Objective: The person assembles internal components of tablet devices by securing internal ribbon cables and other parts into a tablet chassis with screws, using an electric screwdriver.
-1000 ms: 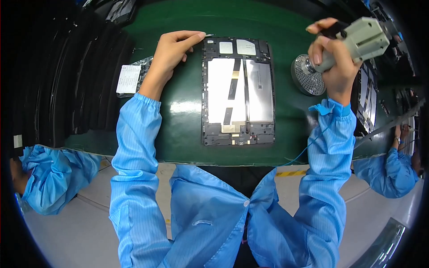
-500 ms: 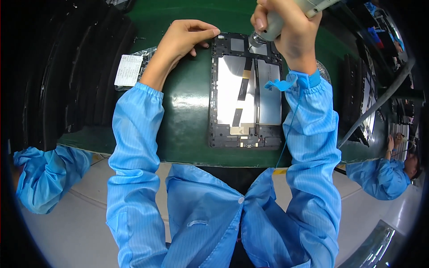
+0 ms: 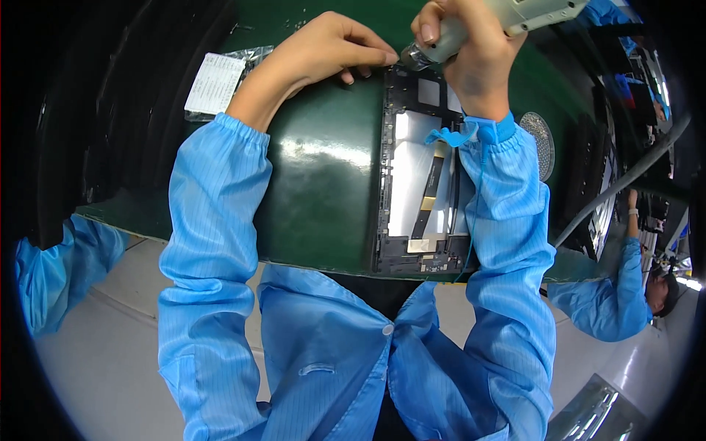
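Note:
An opened tablet (image 3: 409, 176) lies on the green table, its black frame, silver plates and dark flat cables showing. My right hand (image 3: 482, 62) is wrapped round a pale electric screwdriver (image 3: 507, 16). The driver's metal nose points down at the tablet's far left corner, where the bit is hard to see. My left hand (image 3: 331, 50) reaches to this corner, thumb and forefinger pressed together beside the driver's nose. Whatever is between those fingertips is too small to make out. A blue strap circles my right wrist, and its thin cord runs down over the tablet's right side.
A clear bag with a white label (image 3: 215, 84) lies left of my left forearm. Dark stacked panels (image 3: 147, 110) line the left side. To the right are a round dish (image 3: 538, 143) with tiny bits and a grey cable (image 3: 625, 180). Co-workers in blue sit at both sides.
The screwdriver's nose has moved left from the tablet's upper middle to its far left corner, close to my left fingertips. The tablet appears farther right and nearer in view.

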### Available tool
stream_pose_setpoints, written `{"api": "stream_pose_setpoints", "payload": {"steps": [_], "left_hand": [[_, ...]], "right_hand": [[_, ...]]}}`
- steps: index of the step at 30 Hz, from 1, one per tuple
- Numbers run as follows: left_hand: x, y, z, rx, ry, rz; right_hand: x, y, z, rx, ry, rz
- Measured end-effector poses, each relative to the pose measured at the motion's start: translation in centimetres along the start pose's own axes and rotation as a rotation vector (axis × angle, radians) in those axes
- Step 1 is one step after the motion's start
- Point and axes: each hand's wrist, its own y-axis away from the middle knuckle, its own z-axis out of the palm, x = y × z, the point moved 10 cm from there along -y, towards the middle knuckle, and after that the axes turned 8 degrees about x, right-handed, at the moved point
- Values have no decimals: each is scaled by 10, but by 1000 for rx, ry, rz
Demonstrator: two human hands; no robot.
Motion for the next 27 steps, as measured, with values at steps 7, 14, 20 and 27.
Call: {"api": "stream_pose_setpoints", "payload": {"steps": [7,14,20,27], "left_hand": [[-5,-1,-1,-25,-79,11],[0,1,-2,-15,127,-49],[1,-1,-1,-13,180,-43],[1,3,-6,16,198,-29]], "right_hand": [[9,1,5,13,-22,-3],[16,3,5,-6,12,-25],[16,3,5,1,43,-18],[18,3,9,2,41,-36]]}}
